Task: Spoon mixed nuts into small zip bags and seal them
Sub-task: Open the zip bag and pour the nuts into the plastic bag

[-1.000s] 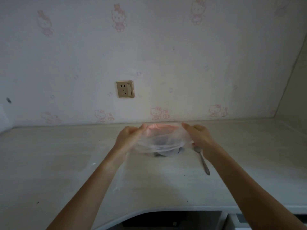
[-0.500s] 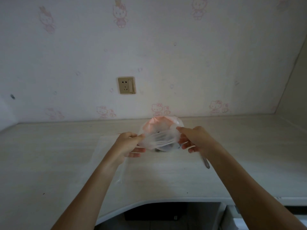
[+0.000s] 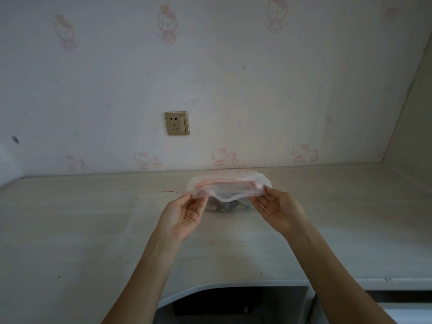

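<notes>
Hands [image 3: 230,212] now palm-up, stretching zip bag [image 3: 228,187] mouth wider than before

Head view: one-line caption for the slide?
Left hand and right hand pinch the two ends of a clear zip bag above the pale desk.

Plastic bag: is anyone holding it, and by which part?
Yes. Both hands hold the plastic bag by its open top edge: left hand pinches the left end, right hand the right end.
</notes>
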{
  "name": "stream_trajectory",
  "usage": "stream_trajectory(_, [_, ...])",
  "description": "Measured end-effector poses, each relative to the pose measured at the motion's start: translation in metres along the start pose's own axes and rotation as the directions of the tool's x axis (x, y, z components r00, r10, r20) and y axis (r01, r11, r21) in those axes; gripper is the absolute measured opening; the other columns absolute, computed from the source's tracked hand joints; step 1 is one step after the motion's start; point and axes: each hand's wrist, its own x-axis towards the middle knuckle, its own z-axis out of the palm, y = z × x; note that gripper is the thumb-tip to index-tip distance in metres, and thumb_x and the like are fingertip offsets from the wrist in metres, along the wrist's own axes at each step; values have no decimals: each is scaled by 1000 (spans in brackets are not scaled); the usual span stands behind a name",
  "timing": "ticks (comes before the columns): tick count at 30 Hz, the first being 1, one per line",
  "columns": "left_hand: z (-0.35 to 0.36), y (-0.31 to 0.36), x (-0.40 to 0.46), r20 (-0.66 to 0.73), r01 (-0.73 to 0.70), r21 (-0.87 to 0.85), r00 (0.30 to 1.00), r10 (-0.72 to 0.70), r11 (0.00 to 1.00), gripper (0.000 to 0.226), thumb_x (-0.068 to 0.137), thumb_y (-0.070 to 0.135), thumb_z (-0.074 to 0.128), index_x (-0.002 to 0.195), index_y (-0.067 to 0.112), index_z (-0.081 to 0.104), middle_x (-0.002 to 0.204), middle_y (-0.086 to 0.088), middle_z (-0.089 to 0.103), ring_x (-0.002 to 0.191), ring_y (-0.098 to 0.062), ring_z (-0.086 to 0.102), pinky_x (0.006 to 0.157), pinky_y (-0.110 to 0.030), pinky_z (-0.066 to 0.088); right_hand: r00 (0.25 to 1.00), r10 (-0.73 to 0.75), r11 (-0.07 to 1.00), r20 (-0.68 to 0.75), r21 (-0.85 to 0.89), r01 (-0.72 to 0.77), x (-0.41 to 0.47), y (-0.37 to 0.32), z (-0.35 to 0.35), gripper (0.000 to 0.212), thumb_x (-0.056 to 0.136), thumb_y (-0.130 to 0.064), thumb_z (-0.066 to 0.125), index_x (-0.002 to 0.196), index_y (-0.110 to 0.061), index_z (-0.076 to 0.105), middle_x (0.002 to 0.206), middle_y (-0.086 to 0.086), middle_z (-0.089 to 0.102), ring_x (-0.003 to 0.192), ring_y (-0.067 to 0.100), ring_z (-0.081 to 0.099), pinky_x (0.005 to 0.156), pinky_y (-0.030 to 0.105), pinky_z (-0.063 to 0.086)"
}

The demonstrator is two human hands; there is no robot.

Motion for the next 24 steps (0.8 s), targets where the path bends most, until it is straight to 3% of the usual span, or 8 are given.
stream_trajectory(3, [0,-11,1,7,-3,-38,1000,3,999,28,108,8,44,116,-10,64,111,-24,75,101,-32,75,84,-47,62,1000,-19,993,6,118,18,3,2,-2,31,107,-3,35,110,7,64,100,20,78,88,28,79,84,43,62])
stream_trajectory(6, [2,-21,5,1,-25,-12,1000,25,1000,17,96,2,53,106,-4,65,90,-15,73,83,-22,71,75,-38,65,997,-41,987,-64,155,51,7,8,1,31,104,1,33,107,6,63,90,17,73,82,26,73,85,41,61])
stream_trajectory(11, [4,-26,13,-44,-119,131,991,126,984,18,85,-9,47,84,4,59,78,-11,68,57,-18,69,61,-30,57,988,-26,999,-153,40,33,17,14,6,25,97,-3,31,84,-8,51,78,14,45,65,23,44,53,29,53])
stream_trajectory(15, [-3,-27,15,-97,-208,394,959,266,895,21,87,-8,46,75,5,59,82,-13,75,74,-23,75,70,-33,60,981,-37,984,-191,-179,2,20,15,3,19,99,-12,35,87,-11,50,71,8,44,61,21,43,52,29,55])
stream_trajectory(17, [-9,-24,13,-82,-259,511,934,347,819,14,93,-2,54,85,4,63,93,-15,78,84,-24,76,68,-33,62,980,-63,955,-191,-296,3,15,12,2,20,98,-8,39,88,-5,55,73,12,56,62,23,56,56,33,59])
stream_trajectory(19, [-14,-19,10,-41,-344,592,890,454,729,14,98,6,58,110,13,62,107,-15,76,90,-25,77,68,-36,63,968,-148,913,-202,-405,55,11,10,-1,21,99,-6,42,111,-3,60,97,18,69,81,31,71,67,40,62])
stream_trajectory(21, [-15,-15,7,21,-422,670,833,552,611,30,98,8,63,123,24,58,115,-11,71,99,-27,75,74,-41,64,931,-304,855,-204,-488,172,6,10,-2,30,97,-6,44,121,-18,57,108,18,71,94,34,72,76,45,63])
stream_trajectory(24, [-8,-15,3,121,-462,738,807,577,492,29,99,17,68,126,25,63,118,-5,71,97,-22,76,73,-36,64,889,-455,689,-50,-652,316,-3,17,1,28,92,-17,52,112,-35,62,105,9,72,90,26,70,71,37,63])
